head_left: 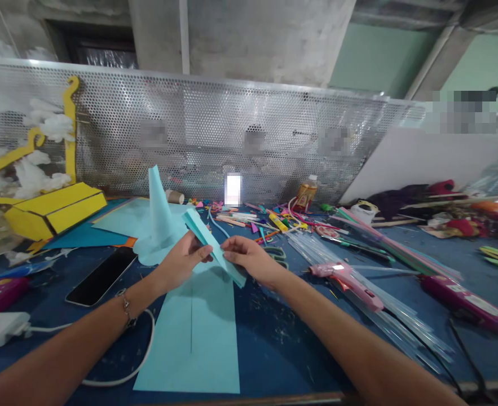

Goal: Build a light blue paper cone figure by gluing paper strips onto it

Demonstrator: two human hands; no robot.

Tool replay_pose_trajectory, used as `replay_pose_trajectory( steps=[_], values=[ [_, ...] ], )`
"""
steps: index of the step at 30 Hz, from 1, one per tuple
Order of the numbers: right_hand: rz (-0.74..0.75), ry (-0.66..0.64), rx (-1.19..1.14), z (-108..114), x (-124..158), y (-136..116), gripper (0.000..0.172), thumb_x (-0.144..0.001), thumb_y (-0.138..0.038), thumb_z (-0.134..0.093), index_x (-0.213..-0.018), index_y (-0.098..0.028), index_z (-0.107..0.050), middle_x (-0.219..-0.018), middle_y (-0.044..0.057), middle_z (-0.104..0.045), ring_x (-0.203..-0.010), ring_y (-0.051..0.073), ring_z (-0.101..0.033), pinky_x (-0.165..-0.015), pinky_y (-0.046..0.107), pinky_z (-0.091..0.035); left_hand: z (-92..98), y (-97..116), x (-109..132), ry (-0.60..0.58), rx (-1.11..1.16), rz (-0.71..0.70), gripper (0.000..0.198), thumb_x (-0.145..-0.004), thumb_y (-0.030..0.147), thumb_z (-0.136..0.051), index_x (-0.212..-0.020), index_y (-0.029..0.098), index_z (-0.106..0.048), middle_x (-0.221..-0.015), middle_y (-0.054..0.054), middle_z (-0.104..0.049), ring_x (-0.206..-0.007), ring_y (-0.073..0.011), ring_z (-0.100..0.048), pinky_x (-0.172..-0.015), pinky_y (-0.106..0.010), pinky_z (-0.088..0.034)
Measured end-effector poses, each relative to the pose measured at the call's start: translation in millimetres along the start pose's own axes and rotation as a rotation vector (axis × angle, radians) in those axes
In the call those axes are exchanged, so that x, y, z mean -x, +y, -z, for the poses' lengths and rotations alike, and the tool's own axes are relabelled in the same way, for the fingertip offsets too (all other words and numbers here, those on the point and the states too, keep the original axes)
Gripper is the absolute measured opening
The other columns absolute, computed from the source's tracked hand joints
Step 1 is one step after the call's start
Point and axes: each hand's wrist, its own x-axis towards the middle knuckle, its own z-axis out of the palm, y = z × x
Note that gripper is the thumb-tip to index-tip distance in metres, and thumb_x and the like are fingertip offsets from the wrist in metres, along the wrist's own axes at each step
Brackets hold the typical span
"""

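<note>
My left hand (182, 262) and my right hand (249, 259) both pinch a folded strip of aqua paper (213, 245), which slants up and to the left between them above the table. Beneath my hands lies a flat aqua paper sheet (193, 344) with a thin crease or slit down its middle. Just beyond my left hand stands an aqua paper cone (159, 211) on a flared paper base. A bracelet circles my left wrist.
A black smartphone (100, 276) and white charger (1, 330) with a white cable lie left. Right stand a pink glue gun (346, 285), clear glue sticks (358, 293) and green-handled scissors (276, 256). Craft scraps crowd the blue table (274, 349) before a perforated metal panel (189, 135).
</note>
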Motion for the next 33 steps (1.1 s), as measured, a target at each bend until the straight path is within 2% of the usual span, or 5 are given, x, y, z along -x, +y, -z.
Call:
replay_pose_trajectory(
  steps=[13, 18, 26, 29, 33],
  values=[
    [-0.019, -0.103, 0.078, -12.9, 10.0, -10.2, 0.041, -0.077, -0.029, -0.078, -0.105, -0.026, -0.048, -0.08, -0.006, -0.053, -0.063, 0.012, -0.05, -0.054, 0.026, -0.039, -11.0, 9.7, 3.1, -0.009, 0.246, 0.107, 0.058, -0.08, 0.05, -0.084, -0.121, 0.018, -0.059, -0.126, -0.014, -0.069, -0.108, -0.0301, -0.069, -0.082, -0.039, -0.061],
    [-0.02, -0.116, 0.131, -12.4, 12.5, -14.2, 0.044, -0.077, -0.032, -0.08, -0.105, -0.025, -0.047, -0.079, -0.007, -0.054, -0.065, 0.013, -0.05, -0.055, 0.027, -0.039, -12.7, 12.8, 4.7, 0.001, 0.305, 0.156, 0.056, -0.077, 0.047, -0.087, -0.116, 0.017, -0.06, -0.113, -0.012, -0.074, -0.093, -0.0248, -0.072, -0.081, -0.039, -0.062],
    [0.052, -0.076, 0.371, -11.6, 12.8, -23.2, 0.019, -0.086, -0.035, -0.069, -0.096, -0.022, -0.059, -0.081, -0.002, -0.058, -0.07, 0.016, -0.05, -0.06, 0.03, -0.041, -12.4, 8.7, 5.4, 0.078, 0.302, 0.171, 0.059, -0.073, 0.055, -0.089, -0.11, 0.017, -0.062, -0.094, -0.005, -0.072, -0.072, -0.0191, -0.071, -0.071, -0.037, -0.063],
    [0.044, -0.148, 0.277, -11.9, 12.2, -23.2, 0.016, -0.09, -0.033, -0.061, -0.099, -0.021, -0.064, -0.085, 0.001, -0.064, -0.074, 0.017, -0.055, -0.065, 0.031, -0.046, -12.1, 7.5, 4.7, 0.122, 0.326, 0.151, 0.065, -0.073, 0.059, -0.087, -0.118, 0.018, -0.061, -0.107, -0.007, -0.072, -0.07, -0.017, -0.07, -0.066, -0.036, -0.063],
    [-0.079, -0.159, 0.071, -12.2, 13.5, -21.4, 0.029, -0.099, -0.04, -0.045, -0.092, -0.019, -0.065, -0.084, 0.002, -0.067, -0.077, 0.018, -0.061, -0.069, 0.031, -0.051, -11.9, 7.9, 3.3, 0.117, 0.383, 0.152, 0.061, -0.071, 0.067, -0.085, -0.096, 0.016, -0.062, -0.081, -0.003, -0.071, -0.061, -0.0157, -0.066, -0.059, -0.032, -0.06]
  ],
)
